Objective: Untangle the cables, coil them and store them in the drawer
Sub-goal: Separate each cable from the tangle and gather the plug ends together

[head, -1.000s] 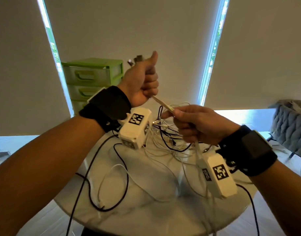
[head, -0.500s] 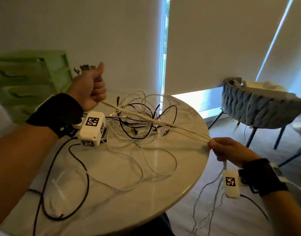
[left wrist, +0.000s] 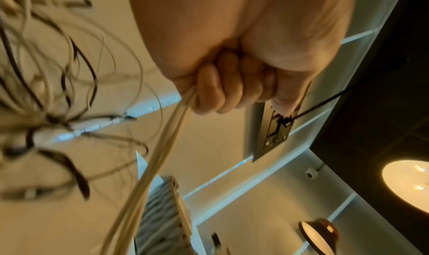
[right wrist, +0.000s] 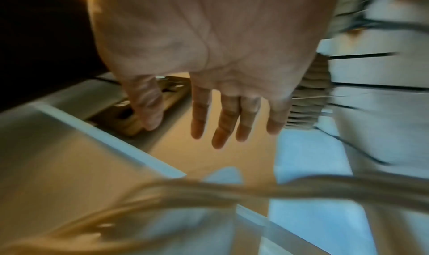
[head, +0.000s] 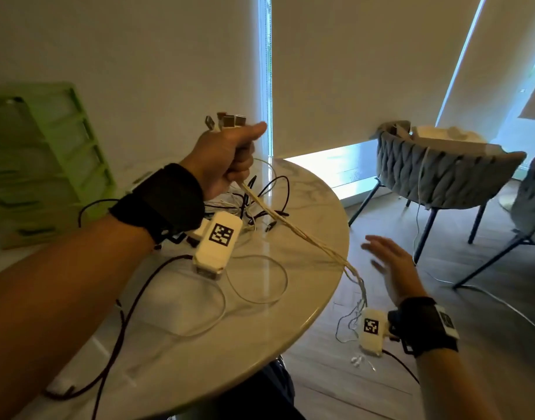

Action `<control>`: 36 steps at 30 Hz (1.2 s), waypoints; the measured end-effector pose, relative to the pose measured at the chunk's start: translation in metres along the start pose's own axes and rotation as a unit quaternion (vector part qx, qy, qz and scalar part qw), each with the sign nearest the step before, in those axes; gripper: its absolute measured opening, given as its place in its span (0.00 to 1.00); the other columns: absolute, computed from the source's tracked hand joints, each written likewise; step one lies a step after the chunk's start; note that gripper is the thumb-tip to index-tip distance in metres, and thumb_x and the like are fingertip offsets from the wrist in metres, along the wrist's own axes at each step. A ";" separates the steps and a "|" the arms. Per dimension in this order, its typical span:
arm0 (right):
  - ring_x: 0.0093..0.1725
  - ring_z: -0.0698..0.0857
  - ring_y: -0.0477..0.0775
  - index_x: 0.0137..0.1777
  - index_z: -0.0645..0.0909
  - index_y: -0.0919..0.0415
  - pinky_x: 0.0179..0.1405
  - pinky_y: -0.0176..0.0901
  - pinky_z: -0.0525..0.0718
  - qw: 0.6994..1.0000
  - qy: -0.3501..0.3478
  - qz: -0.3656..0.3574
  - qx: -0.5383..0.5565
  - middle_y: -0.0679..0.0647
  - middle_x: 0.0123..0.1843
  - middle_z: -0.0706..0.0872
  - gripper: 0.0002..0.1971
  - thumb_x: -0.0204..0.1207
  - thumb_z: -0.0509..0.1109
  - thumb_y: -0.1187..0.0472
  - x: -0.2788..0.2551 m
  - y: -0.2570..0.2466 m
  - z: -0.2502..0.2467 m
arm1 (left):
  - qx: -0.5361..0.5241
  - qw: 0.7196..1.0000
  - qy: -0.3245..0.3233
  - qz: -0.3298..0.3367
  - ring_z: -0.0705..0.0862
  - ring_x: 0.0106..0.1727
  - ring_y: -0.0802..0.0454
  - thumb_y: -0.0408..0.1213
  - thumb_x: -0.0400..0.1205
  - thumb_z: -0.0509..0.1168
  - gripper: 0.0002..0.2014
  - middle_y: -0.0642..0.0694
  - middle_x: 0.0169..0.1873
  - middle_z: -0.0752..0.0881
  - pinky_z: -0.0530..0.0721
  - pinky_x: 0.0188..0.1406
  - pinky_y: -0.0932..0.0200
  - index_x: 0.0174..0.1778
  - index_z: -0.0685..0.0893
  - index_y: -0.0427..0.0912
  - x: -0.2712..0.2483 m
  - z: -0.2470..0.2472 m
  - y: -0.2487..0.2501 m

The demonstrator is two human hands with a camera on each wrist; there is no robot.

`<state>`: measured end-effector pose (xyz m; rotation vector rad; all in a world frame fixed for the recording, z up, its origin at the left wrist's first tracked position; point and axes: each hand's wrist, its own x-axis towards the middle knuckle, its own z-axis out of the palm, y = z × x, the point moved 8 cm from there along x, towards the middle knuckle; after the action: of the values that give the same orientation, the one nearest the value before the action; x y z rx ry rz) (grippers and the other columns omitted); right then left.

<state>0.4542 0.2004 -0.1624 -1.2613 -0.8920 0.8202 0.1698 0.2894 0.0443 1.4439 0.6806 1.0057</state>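
Note:
My left hand [head: 230, 159] is raised above the round marble table [head: 305, 298] and grips a bundle of white cables [head: 293, 228] in a fist, their USB plugs [head: 228, 120] sticking out above the thumb. The left wrist view shows the fingers [left wrist: 223, 88] curled round the white cables [left wrist: 162, 148]. The bundle slopes down over the table's right edge and hangs toward the floor. My right hand [head: 390, 265] is off the table's right side with fingers [right wrist: 223, 123] spread, holding nothing. A tangle of black and white cables [head: 260, 204] lies on the table behind the bundle.
A green drawer unit [head: 45, 159] stands at the table's back left. Loose white cable loops [head: 254, 283] and a dark cable [head: 123, 322] lie on the near tabletop. Two grey chairs [head: 436, 174] stand on the wooden floor to the right. Small white earbuds [head: 357, 360] lie on the floor.
My right hand slid along the white bundle out past the table's right edge, then let go and spread open. The left hand kept its grip on the plug ends.

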 end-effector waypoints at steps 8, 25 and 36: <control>0.34 0.84 0.52 0.69 0.77 0.57 0.38 0.37 0.84 0.939 -0.333 -0.066 -0.062 0.54 0.36 0.82 0.15 0.84 0.61 0.61 -0.042 -0.108 0.135 | -0.052 0.993 -0.105 -0.002 0.54 0.17 0.57 0.45 0.81 0.64 0.23 0.53 0.17 0.58 0.53 0.16 0.62 0.22 0.62 0.49 0.006 0.086 -0.020; 0.30 0.73 0.55 0.35 0.82 0.61 0.24 0.38 0.66 0.924 -0.025 0.106 -0.366 0.52 0.26 0.75 0.13 0.81 0.67 0.60 0.003 0.092 -0.051 | -0.048 0.990 -0.128 -0.036 0.55 0.18 0.57 0.47 0.82 0.62 0.24 0.54 0.16 0.60 0.57 0.16 0.63 0.22 0.61 0.49 -0.018 0.078 -0.046; 0.55 0.87 0.51 0.60 0.83 0.56 0.63 0.55 0.82 0.902 -0.249 0.082 -0.342 0.52 0.53 0.89 0.21 0.67 0.80 0.56 -0.030 -0.012 0.038 | -0.058 0.994 -0.095 -0.020 0.54 0.18 0.56 0.43 0.84 0.62 0.25 0.54 0.16 0.60 0.58 0.15 0.63 0.20 0.64 0.50 -0.021 0.067 -0.050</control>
<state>0.4073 0.1881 -0.1503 -1.7877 -1.5971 1.0317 0.2263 0.2466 -0.0047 1.3973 0.5023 0.8498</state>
